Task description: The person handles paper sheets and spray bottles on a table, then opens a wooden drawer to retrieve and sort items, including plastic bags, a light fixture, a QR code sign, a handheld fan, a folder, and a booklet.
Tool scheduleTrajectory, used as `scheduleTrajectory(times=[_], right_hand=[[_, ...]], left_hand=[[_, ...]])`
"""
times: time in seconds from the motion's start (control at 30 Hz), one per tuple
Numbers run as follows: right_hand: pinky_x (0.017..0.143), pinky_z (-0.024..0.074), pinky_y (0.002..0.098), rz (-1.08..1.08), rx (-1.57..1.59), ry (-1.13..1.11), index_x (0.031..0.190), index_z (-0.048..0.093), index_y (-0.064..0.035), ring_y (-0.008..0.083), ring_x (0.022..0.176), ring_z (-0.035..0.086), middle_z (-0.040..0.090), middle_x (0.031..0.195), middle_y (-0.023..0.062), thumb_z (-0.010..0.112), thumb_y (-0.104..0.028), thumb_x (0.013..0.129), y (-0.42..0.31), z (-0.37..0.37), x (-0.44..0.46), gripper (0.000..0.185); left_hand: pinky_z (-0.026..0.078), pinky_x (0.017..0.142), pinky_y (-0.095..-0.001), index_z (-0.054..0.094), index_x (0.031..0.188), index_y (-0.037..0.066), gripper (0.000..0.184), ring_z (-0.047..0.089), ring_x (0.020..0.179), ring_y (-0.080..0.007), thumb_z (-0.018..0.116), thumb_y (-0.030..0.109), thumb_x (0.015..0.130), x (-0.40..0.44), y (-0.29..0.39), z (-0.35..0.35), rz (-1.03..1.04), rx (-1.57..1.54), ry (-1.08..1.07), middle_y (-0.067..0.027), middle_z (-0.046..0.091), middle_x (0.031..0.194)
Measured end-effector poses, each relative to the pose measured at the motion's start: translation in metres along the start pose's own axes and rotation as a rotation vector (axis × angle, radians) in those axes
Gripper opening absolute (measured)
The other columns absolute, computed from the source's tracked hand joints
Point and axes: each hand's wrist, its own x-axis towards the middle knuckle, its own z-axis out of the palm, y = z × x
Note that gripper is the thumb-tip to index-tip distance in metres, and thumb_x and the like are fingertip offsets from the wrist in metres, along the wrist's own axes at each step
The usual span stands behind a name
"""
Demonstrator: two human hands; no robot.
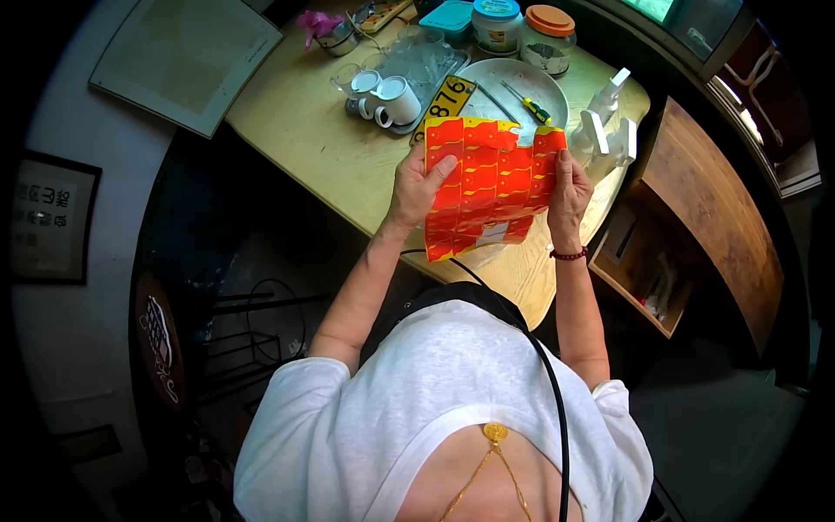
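Both my hands hold up a red paper sheet (487, 178) with yellow wavy lines and a yellow top edge. My left hand (415, 190) pinches its left side, the thumb lying on the front and the other fingers behind. On the opposite side my right hand (568, 193) grips the edge; a dark red bead bracelet circles that wrist. The sheet bends a little, has a ragged notch at the top and shows a pale patch low down. Just behind it lie a yellow number plate (450, 97) and a round metal tray (550, 85) holding a screwdriver (532, 108).
On the wooden table (300, 143) stand white mugs (396, 100), glasses, and jars with blue and orange lids (550, 22). Spray bottles (591, 135) stand at the right edge. Below, an open drawer (648, 270) juts out. A black cable (552, 383) runs across my body.
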Motion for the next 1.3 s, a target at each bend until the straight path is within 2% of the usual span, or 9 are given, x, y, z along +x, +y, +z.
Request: scheduleTrajectory(times=[0.13,0.3,0.37,0.53,0.57,0.6,0.93,1.07,1.3], right_hand=[[0.056,0.0361,0.0165,0.116,0.021,-0.029,0.089,0.064,0.0016,0.0026,0.063,0.044,0.056,0.071,-0.0041,0.057,-0.028,0.086,0.004,0.005,-0.025,0.030],[0.054,0.0354,0.0161,-0.006,-0.025,-0.149,0.087,0.064,0.0023,0.0019,0.062,0.044,0.056,0.071,-0.0040,0.058,-0.024,0.085,-0.001,0.010,0.026,0.027],[0.054,0.0345,0.0154,0.073,0.084,-0.091,0.087,0.064,0.0017,0.0015,0.062,0.044,0.055,0.069,-0.0041,0.060,-0.023,0.084,-0.011,0.020,0.023,0.025],[0.054,0.0341,0.0150,-0.057,-0.043,-0.024,0.086,0.064,0.0017,0.0009,0.062,0.043,0.055,0.070,-0.0050,0.060,-0.021,0.084,-0.009,0.024,0.020,0.023],[0.058,0.0370,0.0156,-0.053,-0.053,-0.036,0.091,0.063,0.0022,0.0017,0.066,0.046,0.058,0.076,-0.0030,0.060,-0.021,0.084,-0.004,0.020,0.020,0.024],[0.061,0.0398,0.0161,-0.048,-0.063,-0.048,0.096,0.063,0.0026,0.0024,0.069,0.050,0.061,0.081,-0.0011,0.060,-0.020,0.084,-0.002,0.018,0.021,0.026],[0.060,0.0396,0.0160,0.097,0.019,-0.139,0.092,0.063,0.0021,0.0031,0.068,0.050,0.060,0.079,0.0000,0.059,-0.015,0.084,-0.002,0.012,0.026,0.019],[0.060,0.0400,0.0163,0.070,0.040,-0.092,0.095,0.061,0.0025,0.0034,0.067,0.051,0.060,0.081,0.0009,0.059,-0.015,0.084,0.001,0.013,0.024,0.020],[0.064,0.0437,0.0181,0.028,0.103,0.022,0.096,0.061,0.0029,0.0060,0.069,0.054,0.061,0.082,0.0030,0.060,-0.016,0.083,0.006,0.009,0.024,0.023]], left_hand=[[0.043,0.076,-0.0216,0.054,0.105,0.002,0.026,0.053,0.085,-0.0069,0.053,0.022,0.088,-0.013,0.015,-0.013,-0.118,0.065,0.027,-0.0018,0.060,0.095],[0.041,0.070,-0.0202,0.057,0.099,0.002,0.029,0.049,0.078,-0.0049,0.048,0.028,0.091,0.027,0.000,-0.004,-0.028,-0.026,0.082,0.0005,0.059,0.088],[0.039,0.066,-0.0197,0.057,0.095,0.001,0.031,0.046,0.073,-0.0038,0.045,0.030,0.092,0.027,0.002,-0.003,0.018,0.068,0.113,0.0022,0.057,0.081],[0.037,0.060,-0.0206,0.056,0.089,0.001,0.031,0.042,0.066,-0.0036,0.044,0.029,0.092,0.027,-0.006,-0.007,0.067,0.199,0.134,0.0042,0.052,0.072],[0.036,0.059,-0.0209,0.056,0.087,0.001,0.032,0.040,0.065,-0.0036,0.044,0.029,0.092,0.027,-0.006,-0.007,0.070,0.198,0.140,0.0047,0.051,0.070],[0.036,0.059,-0.0209,0.056,0.087,0.001,0.032,0.040,0.065,-0.0036,0.044,0.029,0.092,0.027,-0.006,-0.006,0.073,0.198,0.144,0.0047,0.051,0.070],[0.037,0.064,-0.0190,0.057,0.090,0.003,0.034,0.043,0.073,-0.0028,0.039,0.032,0.094,0.024,-0.005,-0.005,-0.003,0.042,0.105,0.0051,0.053,0.078],[0.039,0.072,-0.0192,0.056,0.098,0.002,0.037,0.046,0.079,-0.0039,0.036,0.033,0.094,0.018,0.000,-0.006,-0.031,-0.024,0.086,0.0026,0.056,0.086],[0.040,0.076,-0.0211,0.051,0.108,0.000,0.038,0.048,0.084,-0.0058,0.037,0.032,0.094,-0.005,0.007,-0.001,-0.054,-0.015,0.007,-0.0008,0.056,0.095]])
